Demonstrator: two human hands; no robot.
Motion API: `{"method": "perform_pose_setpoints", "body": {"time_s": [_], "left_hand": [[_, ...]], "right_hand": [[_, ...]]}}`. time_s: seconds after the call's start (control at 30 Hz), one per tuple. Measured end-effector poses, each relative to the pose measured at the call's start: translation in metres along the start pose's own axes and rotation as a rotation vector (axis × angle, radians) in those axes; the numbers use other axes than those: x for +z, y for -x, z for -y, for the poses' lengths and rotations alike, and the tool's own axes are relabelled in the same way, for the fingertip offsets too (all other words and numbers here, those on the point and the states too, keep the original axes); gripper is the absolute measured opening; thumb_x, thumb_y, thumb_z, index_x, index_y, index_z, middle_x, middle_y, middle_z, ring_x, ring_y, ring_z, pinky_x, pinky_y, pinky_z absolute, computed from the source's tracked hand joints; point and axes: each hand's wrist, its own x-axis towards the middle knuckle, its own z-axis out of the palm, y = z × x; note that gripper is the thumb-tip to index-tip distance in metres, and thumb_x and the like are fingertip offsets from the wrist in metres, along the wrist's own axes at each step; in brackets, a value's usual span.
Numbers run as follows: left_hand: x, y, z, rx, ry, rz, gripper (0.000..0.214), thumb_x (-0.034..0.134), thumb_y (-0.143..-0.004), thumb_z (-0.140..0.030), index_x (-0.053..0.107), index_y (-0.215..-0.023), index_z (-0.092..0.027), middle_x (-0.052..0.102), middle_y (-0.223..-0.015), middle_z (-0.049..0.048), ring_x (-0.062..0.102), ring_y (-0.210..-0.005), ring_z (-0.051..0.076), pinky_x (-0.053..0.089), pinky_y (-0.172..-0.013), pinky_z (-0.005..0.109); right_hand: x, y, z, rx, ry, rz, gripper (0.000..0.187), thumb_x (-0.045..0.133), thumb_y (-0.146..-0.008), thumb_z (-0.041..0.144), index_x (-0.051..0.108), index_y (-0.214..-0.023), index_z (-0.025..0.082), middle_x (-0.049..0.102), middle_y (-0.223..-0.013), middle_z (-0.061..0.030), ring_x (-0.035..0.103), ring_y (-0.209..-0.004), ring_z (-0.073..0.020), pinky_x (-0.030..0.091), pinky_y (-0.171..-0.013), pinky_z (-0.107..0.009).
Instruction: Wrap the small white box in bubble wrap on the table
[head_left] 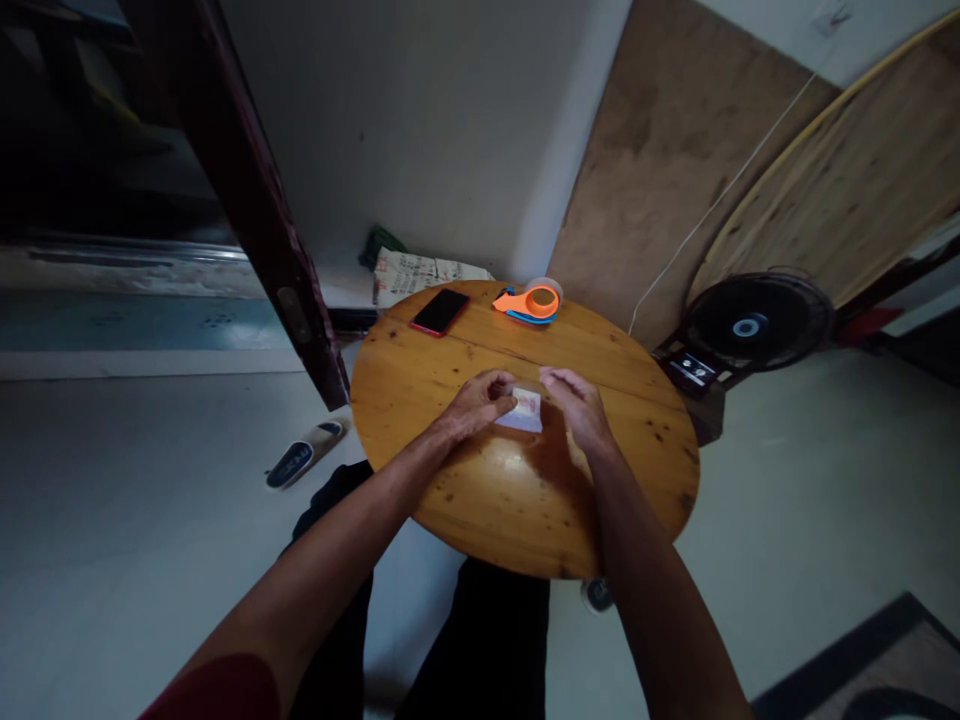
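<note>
On a round wooden table, our left hand pinches the left end of one small pale packet, thumb on top; our right hand is loosely spread just beside it, holding nothing we can see. Reddish print on the packet's upward face is too small to read. Its near edge runs left to right; with one end covered, we cannot tell its long axis. Beyond lie one red-edged smartphone and one orange tape dispenser.
</note>
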Motion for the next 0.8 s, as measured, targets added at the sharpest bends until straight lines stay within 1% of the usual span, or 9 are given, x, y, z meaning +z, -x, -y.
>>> {"method": "perform_pose_setpoints", "body": {"time_s": [0.13,0.23,0.33,0.4,0.53,0.57,0.7,0.73,0.8], "left_hand": [[0.000,0.001,-0.002,0.019,0.001,-0.002,0.031,0.065,-0.070,-0.018,0.060,-0.100,-0.015,0.063,-0.090,0.0026,0.060,-0.079,0.013,0.048,-0.074,0.025],[0.001,0.003,-0.005,0.032,0.028,0.028,0.028,0.065,-0.071,-0.021,0.060,-0.098,-0.015,0.064,-0.088,0.0019,0.060,-0.076,0.012,0.048,-0.073,0.025],[0.002,0.003,-0.006,0.054,0.058,0.053,0.026,0.065,-0.072,-0.024,0.060,-0.097,-0.016,0.065,-0.088,0.0020,0.061,-0.077,0.012,0.048,-0.074,0.025],[0.002,0.003,-0.005,0.063,0.062,0.059,0.027,0.065,-0.072,-0.023,0.060,-0.098,-0.016,0.065,-0.091,0.0024,0.061,-0.079,0.012,0.048,-0.075,0.026],[0.001,0.002,-0.003,0.054,0.009,0.029,0.032,0.063,-0.070,-0.018,0.060,-0.103,-0.015,0.064,-0.093,0.0032,0.060,-0.080,0.013,0.048,-0.074,0.026],[0.000,0.002,-0.003,0.056,-0.006,0.023,0.033,0.064,-0.070,-0.018,0.059,-0.103,-0.015,0.064,-0.094,0.0033,0.059,-0.080,0.013,0.048,-0.073,0.025],[0.001,0.004,-0.006,0.064,-0.019,0.051,0.035,0.064,-0.072,-0.021,0.059,-0.106,-0.015,0.063,-0.095,0.0031,0.058,-0.076,0.011,0.047,-0.071,0.024],[0.001,0.005,-0.007,0.062,-0.017,0.058,0.036,0.064,-0.072,-0.021,0.059,-0.107,-0.015,0.063,-0.094,0.0029,0.057,-0.076,0.011,0.046,-0.071,0.024],[0.001,0.006,-0.009,0.060,-0.016,0.063,0.037,0.065,-0.071,-0.021,0.059,-0.107,-0.015,0.062,-0.095,0.0027,0.057,-0.075,0.011,0.046,-0.071,0.024]], "right_hand": [[-0.007,0.001,0.006,0.005,-0.043,0.056,0.030,0.060,-0.081,0.049,0.074,-0.088,0.024,0.069,-0.112,-0.0045,0.059,-0.112,-0.0229,0.044,-0.095,-0.037],[-0.001,0.003,0.006,0.020,-0.026,0.144,0.032,0.060,-0.081,0.052,0.074,-0.091,0.025,0.071,-0.107,-0.0037,0.061,-0.107,-0.0228,0.044,-0.095,-0.038],[0.009,0.003,0.003,0.048,-0.016,0.218,0.037,0.056,-0.082,0.053,0.073,-0.098,0.024,0.072,-0.104,-0.0043,0.064,-0.099,-0.0221,0.047,-0.092,-0.038],[0.013,0.002,0.000,0.062,0.000,0.195,0.040,0.055,-0.083,0.054,0.072,-0.099,0.023,0.071,-0.106,-0.0052,0.063,-0.100,-0.0222,0.048,-0.090,-0.038],[0.012,-0.001,-0.007,0.038,0.033,0.040,0.039,0.057,-0.080,0.057,0.074,-0.090,0.023,0.068,-0.112,-0.0057,0.062,-0.105,-0.0227,0.048,-0.089,-0.037],[0.011,-0.001,-0.007,0.043,0.019,0.042,0.040,0.057,-0.080,0.058,0.074,-0.090,0.023,0.069,-0.109,-0.0056,0.063,-0.102,-0.0225,0.050,-0.087,-0.036],[0.010,0.001,-0.006,0.144,-0.095,0.178,0.047,0.055,-0.080,0.062,0.074,-0.092,0.020,0.073,-0.088,-0.0061,0.067,-0.081,-0.0218,0.053,-0.074,-0.035],[0.012,0.002,-0.005,0.167,-0.120,0.190,0.048,0.056,-0.079,0.062,0.074,-0.092,0.019,0.073,-0.084,-0.0063,0.067,-0.078,-0.0218,0.054,-0.071,-0.035],[0.014,0.002,-0.005,0.185,-0.152,0.167,0.048,0.058,-0.077,0.062,0.074,-0.091,0.018,0.073,-0.082,-0.0063,0.067,-0.074,-0.0214,0.054,-0.069,-0.035]]}}
